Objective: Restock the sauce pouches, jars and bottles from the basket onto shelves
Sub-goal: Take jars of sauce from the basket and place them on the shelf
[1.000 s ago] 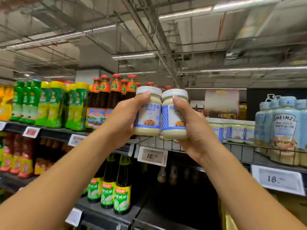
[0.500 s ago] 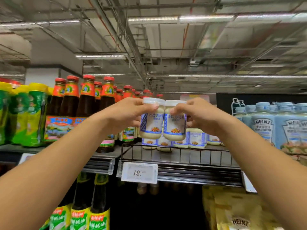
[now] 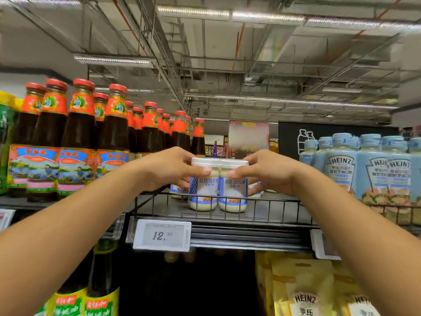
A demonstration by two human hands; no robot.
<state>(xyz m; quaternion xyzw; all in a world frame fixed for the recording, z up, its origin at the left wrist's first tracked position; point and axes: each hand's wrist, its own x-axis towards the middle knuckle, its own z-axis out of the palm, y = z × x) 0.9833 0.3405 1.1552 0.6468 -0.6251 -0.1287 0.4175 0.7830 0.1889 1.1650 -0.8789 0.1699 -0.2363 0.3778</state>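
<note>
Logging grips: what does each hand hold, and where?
The left hand grips the left jar just under its lid; the right hand grips the right jar likewise.

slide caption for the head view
Left hand and right hand hold two white-lidded jars side by side on the shelf.

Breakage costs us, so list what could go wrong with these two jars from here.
The left jar and right jar touch, and the left hand and right hand each grip only near the lid, so they may knock or slip.
Pushed back, they could topple the jars behind.
Left at the shelf front, a bump might tip them.
</note>
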